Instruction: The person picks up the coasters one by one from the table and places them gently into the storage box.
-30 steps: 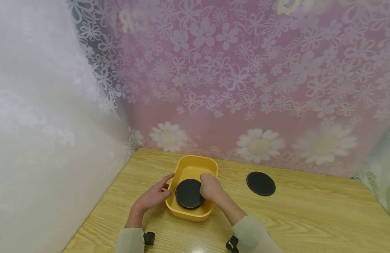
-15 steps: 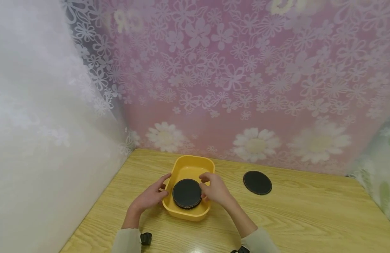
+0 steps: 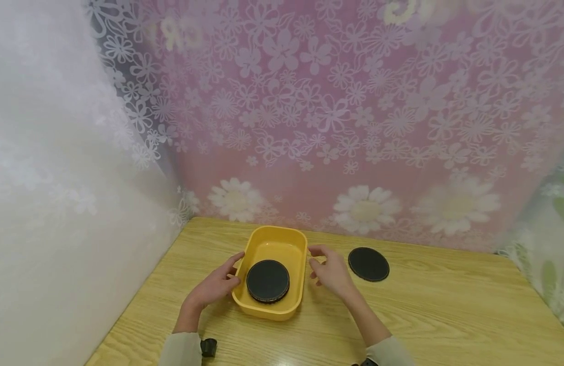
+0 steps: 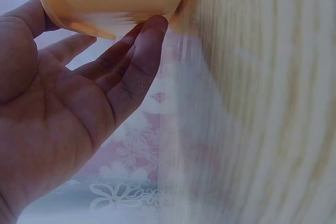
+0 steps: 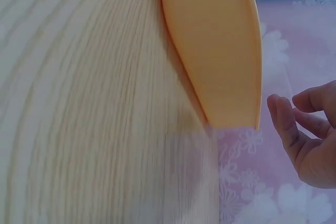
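Note:
A yellow rectangular tub (image 3: pixel 291 249) with rounded corners stands on the table. Inside it, toward its near end, lies a stack of round black coasters (image 3: pixel 268 281) with stitched edges. My left hand (image 3: pixel 213 287) holds the tub's left side, thumb over the rim and fingers along the outer wall; in the left wrist view a fingertip (image 4: pixel 156 22) meets that wall. Just off the right side hovers my right hand (image 3: pixel 332 272), holding nothing, its fingers loosely bent. Farther right, a single black coaster (image 3: pixel 369 264) lies flat on the table.
The wood-grain table (image 3: pixel 428 305) runs back to a pink flowered curtain (image 3: pixel 309 127). A pale curtain (image 3: pixel 71 203) hangs along the left side, and another flowered one (image 3: pixel 547 264) on the right.
My right hand has let go of the coasters in the tub and moved right, out over the rim. The left hand stays at the tub's left side.

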Motion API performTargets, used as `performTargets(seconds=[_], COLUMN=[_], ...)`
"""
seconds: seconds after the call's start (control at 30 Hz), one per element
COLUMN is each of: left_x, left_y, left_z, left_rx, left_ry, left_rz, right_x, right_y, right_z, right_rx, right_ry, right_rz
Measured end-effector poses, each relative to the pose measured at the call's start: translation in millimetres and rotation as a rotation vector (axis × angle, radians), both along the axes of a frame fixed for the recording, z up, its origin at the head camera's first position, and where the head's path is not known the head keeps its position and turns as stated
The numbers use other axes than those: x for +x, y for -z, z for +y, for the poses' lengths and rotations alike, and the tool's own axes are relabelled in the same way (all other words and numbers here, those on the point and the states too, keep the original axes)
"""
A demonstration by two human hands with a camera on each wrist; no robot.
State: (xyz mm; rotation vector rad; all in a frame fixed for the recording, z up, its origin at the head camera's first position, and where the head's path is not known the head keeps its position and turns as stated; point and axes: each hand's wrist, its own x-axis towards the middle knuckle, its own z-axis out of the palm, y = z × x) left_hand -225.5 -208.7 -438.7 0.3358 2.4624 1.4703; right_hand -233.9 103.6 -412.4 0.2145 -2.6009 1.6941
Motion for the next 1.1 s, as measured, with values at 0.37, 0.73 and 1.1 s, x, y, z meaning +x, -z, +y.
performTargets(seconds=[0.37,0.73,1.1], left_x=[1.7,0.6,-1.2], left_y=[1.5,0.9,4.4], left_z=[-2.4,-3.1,-2.6], left_rx=[0.020,0.000,0.007], left_ry=[-0.005,0.001,0.003], left_rz=[0.001,0.016,0.005], right_x=[-18.2,-45.7,-50.4], right_y=[6.3,20.5,32.9], right_z=[52.7,108.4,121.5], right_rx=[0.238,0.509,0.716], right_ry=[0.067,0.142,0.186], right_rz=[0.002,-0.007,-0.185])
